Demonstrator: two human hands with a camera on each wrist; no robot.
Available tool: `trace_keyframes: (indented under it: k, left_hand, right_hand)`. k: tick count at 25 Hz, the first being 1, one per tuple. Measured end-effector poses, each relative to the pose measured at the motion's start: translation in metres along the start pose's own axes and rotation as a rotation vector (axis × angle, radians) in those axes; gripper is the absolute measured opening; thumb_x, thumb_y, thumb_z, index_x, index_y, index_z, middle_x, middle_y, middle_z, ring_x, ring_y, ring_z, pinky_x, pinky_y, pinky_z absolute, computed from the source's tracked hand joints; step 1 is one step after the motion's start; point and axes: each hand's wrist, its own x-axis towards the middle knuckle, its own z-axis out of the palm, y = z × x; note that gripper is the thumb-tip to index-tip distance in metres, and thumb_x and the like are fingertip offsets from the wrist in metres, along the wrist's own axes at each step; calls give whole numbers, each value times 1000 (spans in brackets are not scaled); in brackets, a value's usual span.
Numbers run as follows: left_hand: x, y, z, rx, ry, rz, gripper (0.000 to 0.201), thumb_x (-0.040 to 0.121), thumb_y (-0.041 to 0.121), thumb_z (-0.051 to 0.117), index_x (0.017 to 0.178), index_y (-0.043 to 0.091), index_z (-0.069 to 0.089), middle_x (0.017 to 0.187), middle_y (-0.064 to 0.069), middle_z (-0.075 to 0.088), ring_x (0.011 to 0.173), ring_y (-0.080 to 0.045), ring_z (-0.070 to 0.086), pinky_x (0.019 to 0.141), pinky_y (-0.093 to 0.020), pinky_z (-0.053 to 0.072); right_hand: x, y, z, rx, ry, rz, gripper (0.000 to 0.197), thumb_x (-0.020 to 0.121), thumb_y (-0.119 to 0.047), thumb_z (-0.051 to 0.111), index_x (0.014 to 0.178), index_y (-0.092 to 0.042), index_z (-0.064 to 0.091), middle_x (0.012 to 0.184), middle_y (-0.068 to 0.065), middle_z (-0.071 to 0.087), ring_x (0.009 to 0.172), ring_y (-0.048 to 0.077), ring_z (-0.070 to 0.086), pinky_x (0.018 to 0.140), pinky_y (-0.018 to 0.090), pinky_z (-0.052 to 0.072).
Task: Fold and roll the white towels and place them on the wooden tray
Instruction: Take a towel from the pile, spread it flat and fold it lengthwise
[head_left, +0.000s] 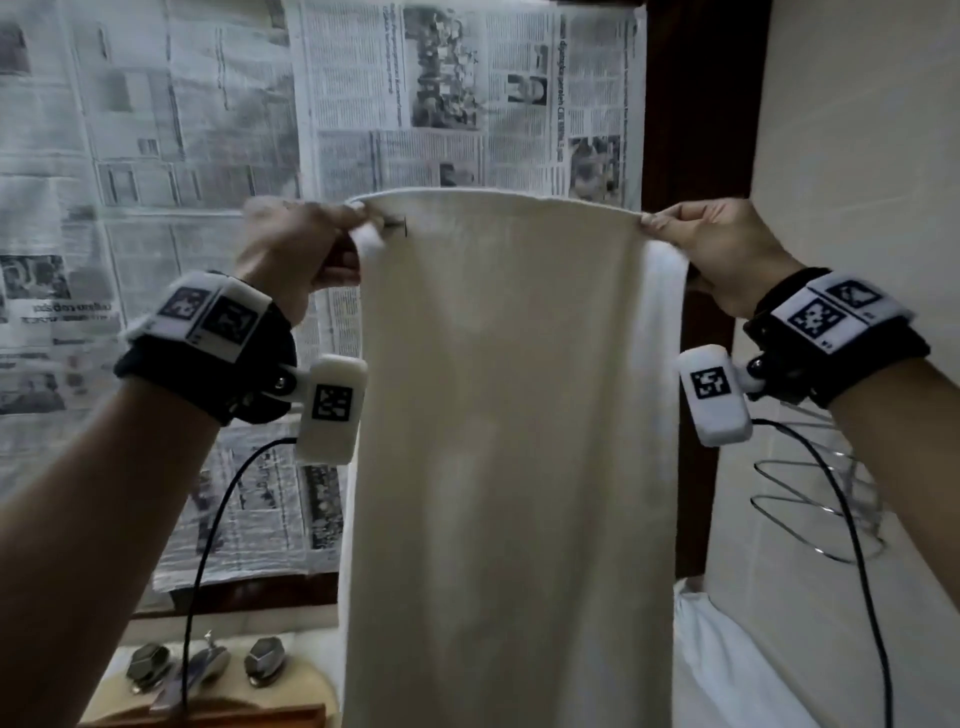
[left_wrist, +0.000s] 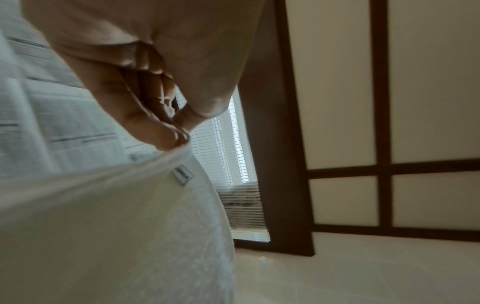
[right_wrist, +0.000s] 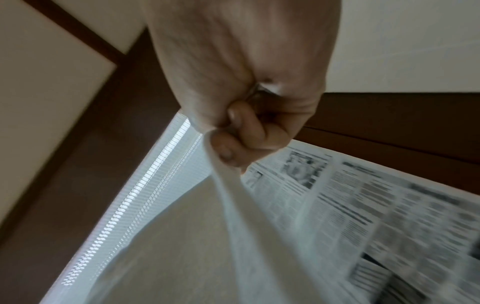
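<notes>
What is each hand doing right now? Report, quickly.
Left hand: closed, pinching the top left corner of the white towel.
Right hand: closed, pinching the towel's top right corner.

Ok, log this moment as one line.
stage: towel held up, unfolded | left hand: pinches top left corner | right hand: pinches top right corner | white towel: hanging | wooden tray: edge visible below

The towel (head_left: 509, 415) hangs between both hands, newspaper (head_left: 208, 156) behind it.
</notes>
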Motion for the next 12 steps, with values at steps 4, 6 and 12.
trace_keyframes:
  k: [4, 6, 12]
  left_hand:
    - [-1, -115, 7, 259, 36, -192, 24, 88, 21, 68, 67, 12, 71, 53, -5, 57, 33, -9, 50, 32, -14, 31]
    - [-15, -192, 11, 406, 19, -277, 22, 87, 26, 67, 73, 10, 71, 56, -7, 61, 35, -9, 54, 34, -14, 35]
    - [-107, -404, 24, 636, -60, -589, 31, 89, 30, 64, 78, 1, 70, 58, -15, 67, 48, -21, 68, 50, -34, 59]
  right_hand:
    - [-8, 114, 33, -195, -65, 213, 17, 88, -27, 69, 81, -12, 71, 76, 6, 65, 67, 18, 58, 62, 33, 50]
    - [-27, 189, 53, -306, -124, 332, 18, 89, -24, 67, 76, -13, 71, 71, 2, 63, 67, 17, 58, 54, 25, 49]
    - [-131, 378, 105, -643, -428, 578, 22, 91, -21, 56, 75, -11, 67, 80, 10, 66, 76, 24, 61, 61, 27, 46]
